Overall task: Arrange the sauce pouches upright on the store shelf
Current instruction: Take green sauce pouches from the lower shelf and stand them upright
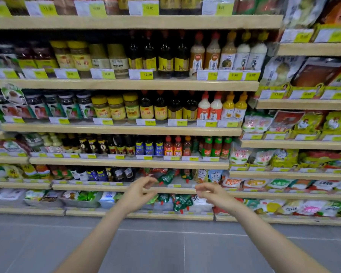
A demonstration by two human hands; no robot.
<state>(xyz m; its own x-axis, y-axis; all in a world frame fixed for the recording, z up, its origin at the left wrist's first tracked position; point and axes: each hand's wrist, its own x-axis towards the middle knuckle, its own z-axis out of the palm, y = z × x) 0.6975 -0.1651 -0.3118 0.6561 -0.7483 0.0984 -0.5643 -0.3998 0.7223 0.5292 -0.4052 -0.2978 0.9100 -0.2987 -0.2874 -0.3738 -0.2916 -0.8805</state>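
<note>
Packed store shelf (126, 187), green sauce pouches (166, 177) flopped near its front edge, left hand (139, 192) and right hand (213, 193) loosely curled, holding nothing.

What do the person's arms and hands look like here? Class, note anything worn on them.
Both forearms are bare to the frame's lower edge: no sleeves show. The left hand and right hand wear no gloves, and no watch, bracelet or ring is visible, though the picture is slightly blurred.
</note>
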